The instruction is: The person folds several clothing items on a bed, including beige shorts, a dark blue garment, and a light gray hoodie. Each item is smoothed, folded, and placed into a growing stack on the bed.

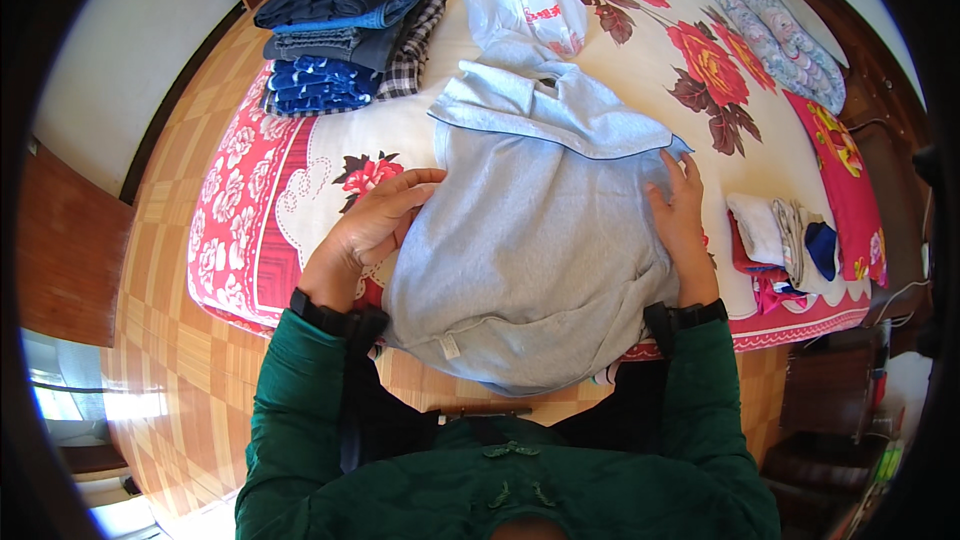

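A light grey knit garment (525,240) lies spread on the bed before me, its near end hanging over the bed's edge. Its far part is folded back, and a dark line trims that fold. A small white tag shows near its lower left. My left hand (386,217) is at the garment's left side, thumb and fingertips meeting at its edge. My right hand (677,202) rests at the right side, fingers spread, fingertips touching the corner of the folded part. Whether the right fingers pinch any cloth is not plain.
Folded trousers and other clothes (337,37) are stacked at the far left of the floral bedspread (315,195). A white plastic bag (521,0) stands beyond the garment. Small folded clothes (784,247) lie at right, and rolled floral bedding (780,37) at the far right.
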A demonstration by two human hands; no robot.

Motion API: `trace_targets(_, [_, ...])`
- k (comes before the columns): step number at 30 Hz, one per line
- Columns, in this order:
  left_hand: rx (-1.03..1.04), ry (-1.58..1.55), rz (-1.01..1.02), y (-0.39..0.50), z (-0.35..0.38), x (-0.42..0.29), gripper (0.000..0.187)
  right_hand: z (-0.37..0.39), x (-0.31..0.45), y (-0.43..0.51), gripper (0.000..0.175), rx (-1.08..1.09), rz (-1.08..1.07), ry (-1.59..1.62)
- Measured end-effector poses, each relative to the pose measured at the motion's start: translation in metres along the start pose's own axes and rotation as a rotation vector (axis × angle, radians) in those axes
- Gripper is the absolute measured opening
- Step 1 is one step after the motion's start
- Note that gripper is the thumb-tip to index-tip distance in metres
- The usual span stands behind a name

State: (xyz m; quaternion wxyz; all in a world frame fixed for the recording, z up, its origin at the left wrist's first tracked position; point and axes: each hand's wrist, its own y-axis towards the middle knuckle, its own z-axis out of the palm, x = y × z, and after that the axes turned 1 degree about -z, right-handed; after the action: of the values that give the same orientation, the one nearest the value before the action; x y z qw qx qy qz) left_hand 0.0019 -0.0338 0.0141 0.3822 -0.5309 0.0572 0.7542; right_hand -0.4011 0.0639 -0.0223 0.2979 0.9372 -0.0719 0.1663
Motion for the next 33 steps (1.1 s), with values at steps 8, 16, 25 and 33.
trace_targets(8, [-0.073, -0.087, 0.131, 0.004, -0.014, 0.000, 0.030, -0.008, -0.014, -0.003, 0.039, 0.102, 0.247, 0.124])
trace_targets(16, [-0.326, 0.240, 0.274, -0.006, -0.032, -0.008, 0.017, -0.007, -0.033, -0.002, 0.028, 0.082, 0.301, 0.260])
trace_targets(25, [-0.376, 0.290, 0.349, -0.015, -0.047, -0.012, 0.017, -0.013, -0.034, 0.001, 0.013, 0.084, 0.347, 0.407])
trace_targets(33, [-0.418, 0.297, 0.356, -0.024, -0.060, -0.014, 0.017, -0.024, -0.035, 0.003, 0.011, 0.053, 0.347, 0.310])
